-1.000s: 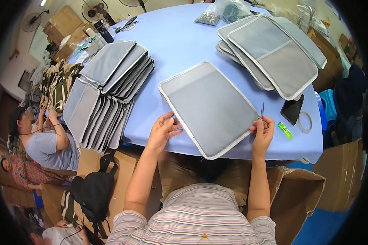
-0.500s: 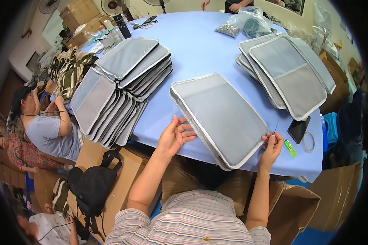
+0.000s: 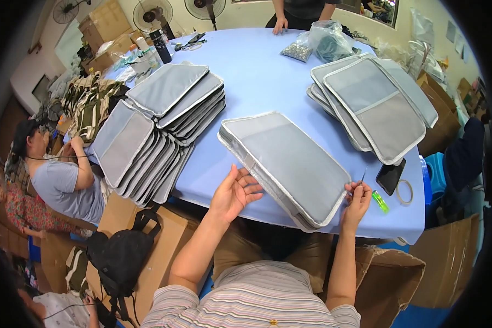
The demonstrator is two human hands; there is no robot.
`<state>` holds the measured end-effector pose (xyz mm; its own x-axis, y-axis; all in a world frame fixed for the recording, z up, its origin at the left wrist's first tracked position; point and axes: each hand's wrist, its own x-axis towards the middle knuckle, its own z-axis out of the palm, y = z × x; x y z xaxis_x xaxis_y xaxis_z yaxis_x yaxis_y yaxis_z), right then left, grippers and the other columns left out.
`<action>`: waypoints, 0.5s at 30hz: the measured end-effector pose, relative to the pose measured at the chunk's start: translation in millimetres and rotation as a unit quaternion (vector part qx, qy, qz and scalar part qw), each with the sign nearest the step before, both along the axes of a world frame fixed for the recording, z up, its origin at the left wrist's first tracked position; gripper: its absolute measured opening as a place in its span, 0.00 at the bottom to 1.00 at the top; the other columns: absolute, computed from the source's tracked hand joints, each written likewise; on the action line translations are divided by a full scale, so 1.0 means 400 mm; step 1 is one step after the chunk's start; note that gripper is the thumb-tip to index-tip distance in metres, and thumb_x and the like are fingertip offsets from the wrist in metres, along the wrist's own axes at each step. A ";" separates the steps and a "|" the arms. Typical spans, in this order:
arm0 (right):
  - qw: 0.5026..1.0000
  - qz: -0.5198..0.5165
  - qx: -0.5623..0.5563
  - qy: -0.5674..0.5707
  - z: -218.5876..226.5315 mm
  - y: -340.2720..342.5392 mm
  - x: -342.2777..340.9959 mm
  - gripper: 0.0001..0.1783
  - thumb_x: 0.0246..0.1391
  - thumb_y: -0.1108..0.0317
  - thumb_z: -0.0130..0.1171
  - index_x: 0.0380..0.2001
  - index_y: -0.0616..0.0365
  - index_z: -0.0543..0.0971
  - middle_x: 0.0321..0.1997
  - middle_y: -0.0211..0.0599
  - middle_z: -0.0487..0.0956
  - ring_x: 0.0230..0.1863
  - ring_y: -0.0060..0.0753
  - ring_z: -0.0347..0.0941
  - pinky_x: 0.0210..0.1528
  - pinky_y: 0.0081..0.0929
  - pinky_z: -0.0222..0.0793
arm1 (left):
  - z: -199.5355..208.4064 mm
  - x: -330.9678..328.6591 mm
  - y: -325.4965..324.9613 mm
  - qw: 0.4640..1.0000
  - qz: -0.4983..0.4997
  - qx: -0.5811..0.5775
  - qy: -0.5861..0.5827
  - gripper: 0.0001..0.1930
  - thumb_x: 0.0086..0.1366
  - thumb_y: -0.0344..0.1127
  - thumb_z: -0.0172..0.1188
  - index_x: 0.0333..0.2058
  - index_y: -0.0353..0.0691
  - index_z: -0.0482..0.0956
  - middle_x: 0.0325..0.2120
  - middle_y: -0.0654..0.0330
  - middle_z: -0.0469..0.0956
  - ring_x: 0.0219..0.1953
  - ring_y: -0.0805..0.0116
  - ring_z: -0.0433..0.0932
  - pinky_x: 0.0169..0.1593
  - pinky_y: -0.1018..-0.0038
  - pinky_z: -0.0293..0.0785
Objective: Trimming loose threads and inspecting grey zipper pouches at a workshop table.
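Across the near edge of the bench (image 3: 251, 60), a grey case (image 3: 292, 161) was seen between the hands, the left hand (image 3: 232, 197) loosely spread at its side and a thin tool (image 3: 362, 177) pinched in the right hand (image 3: 357, 198) by its corner. It was judged light, soft-faced and somewhat slippery, best held by its stiffer-looking edges. Its underside was hidden, and the tool's kind, or whether the corner was gripped too, could not be made out.
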<state>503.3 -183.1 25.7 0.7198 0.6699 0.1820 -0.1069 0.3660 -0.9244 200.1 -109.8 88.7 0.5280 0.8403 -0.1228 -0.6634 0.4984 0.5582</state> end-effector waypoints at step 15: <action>0.992 0.069 0.097 0.045 0.095 0.033 -0.092 0.17 0.61 0.56 0.46 0.44 0.59 0.64 0.25 0.26 0.66 0.19 0.14 0.57 0.20 0.13 0.55 | 0.035 0.112 -0.064 0.981 0.136 -0.137 -0.010 0.23 0.59 0.36 0.57 0.52 0.40 0.65 0.49 0.57 0.71 0.51 0.58 0.70 0.56 0.55 0.65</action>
